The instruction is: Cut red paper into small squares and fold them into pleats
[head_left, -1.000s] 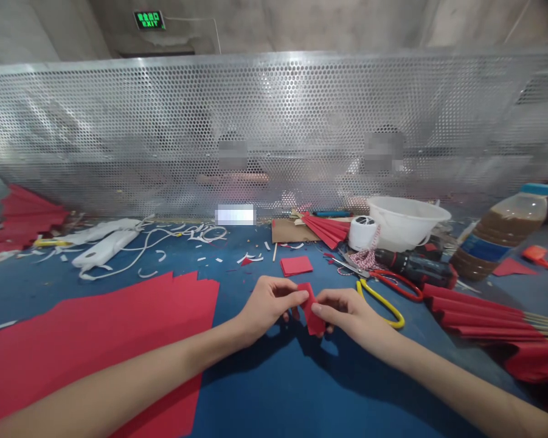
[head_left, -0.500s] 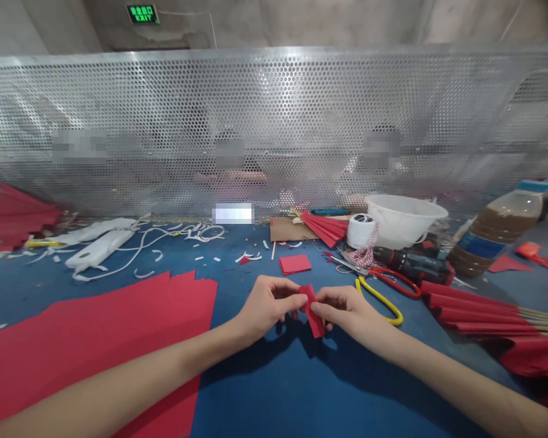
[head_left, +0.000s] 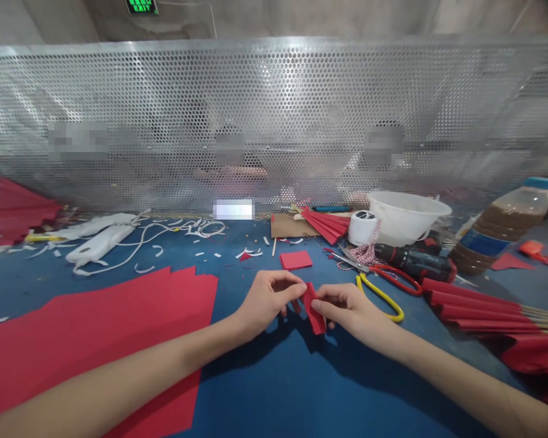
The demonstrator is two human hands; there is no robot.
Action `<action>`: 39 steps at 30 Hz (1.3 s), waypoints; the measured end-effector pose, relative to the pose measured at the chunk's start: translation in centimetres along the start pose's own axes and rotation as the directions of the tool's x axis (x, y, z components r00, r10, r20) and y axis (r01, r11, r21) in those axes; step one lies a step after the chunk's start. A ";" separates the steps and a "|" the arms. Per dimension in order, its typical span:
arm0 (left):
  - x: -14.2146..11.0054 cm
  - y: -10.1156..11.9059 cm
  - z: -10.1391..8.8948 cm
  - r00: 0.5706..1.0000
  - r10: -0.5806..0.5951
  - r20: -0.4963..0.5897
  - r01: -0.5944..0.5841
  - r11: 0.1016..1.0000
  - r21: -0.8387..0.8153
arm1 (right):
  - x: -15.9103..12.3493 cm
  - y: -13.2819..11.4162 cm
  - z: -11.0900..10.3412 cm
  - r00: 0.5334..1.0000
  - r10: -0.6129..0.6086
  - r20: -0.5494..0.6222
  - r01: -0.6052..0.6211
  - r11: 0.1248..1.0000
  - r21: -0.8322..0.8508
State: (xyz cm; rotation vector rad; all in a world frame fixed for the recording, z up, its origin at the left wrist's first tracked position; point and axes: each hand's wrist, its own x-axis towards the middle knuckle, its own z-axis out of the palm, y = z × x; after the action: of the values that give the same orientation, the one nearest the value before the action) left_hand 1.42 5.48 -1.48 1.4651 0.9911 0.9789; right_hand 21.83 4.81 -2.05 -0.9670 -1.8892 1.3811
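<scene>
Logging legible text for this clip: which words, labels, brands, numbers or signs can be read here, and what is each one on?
"EXIT": on the green exit sign.
Characters on the same sign: cut off by the top edge, unreadable.
Blue label on the plastic bottle: nothing legible.
White patch: blurred out, unreadable.

Our left hand (head_left: 267, 300) and right hand (head_left: 350, 309) are bare, and so are our forearms (head_left: 132, 371), which run to the frame's lower corners.

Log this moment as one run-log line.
left hand: pinches red paper piece | right hand: pinches same piece | nearby: yellow scissors handle
</scene>
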 end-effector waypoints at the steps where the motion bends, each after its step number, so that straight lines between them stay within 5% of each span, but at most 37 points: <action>1: 0.0 0.0 0.0 1.000 -0.003 0.000 0.003 1.000 0.003 | 0.0 -0.1 0.0 1.000 -0.001 0.001 0.001 1.000 -0.010; 13: 0.0 -0.1 0.1 0.997 0.029 -0.070 -0.024 0.997 0.067 | -0.1 -0.1 0.0 1.000 -0.002 -0.012 0.001 0.998 -0.066; 39: -0.2 0.4 0.1 0.999 -0.009 -0.049 0.013 0.997 0.082 | 0.1 0.2 0.1 0.998 0.041 -0.040 -0.042 0.999 -0.025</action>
State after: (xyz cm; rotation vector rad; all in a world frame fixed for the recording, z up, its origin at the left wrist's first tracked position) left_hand 1.52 5.19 -1.09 1.5082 1.0841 0.9800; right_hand 21.73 4.84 -2.26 -1.0450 -1.8718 1.3540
